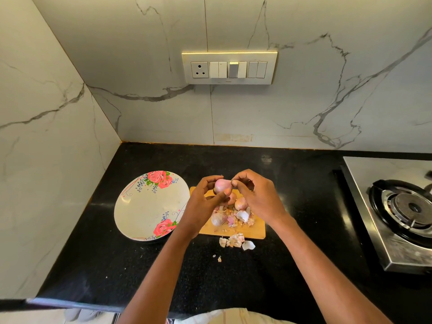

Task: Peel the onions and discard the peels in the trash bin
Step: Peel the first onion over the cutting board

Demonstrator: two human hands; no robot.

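Observation:
My left hand (205, 197) grips a small pink onion (222, 185) above the wooden cutting board (254, 231). My right hand (254, 195) pinches the onion's tip with thumb and forefinger. Two more onions (240, 203) lie on the board under my hands. Loose onion peels (242, 216) are heaped on the board, and more peel pieces (236, 240) lie on the black counter just in front of it. No trash bin is in view.
A white floral plate (145, 206) sits left of the board. A steel gas stove (397, 213) stands at the right. Marble walls enclose the corner, with a switch panel (229, 67) on the back wall. The black counter (117, 265) extends toward me.

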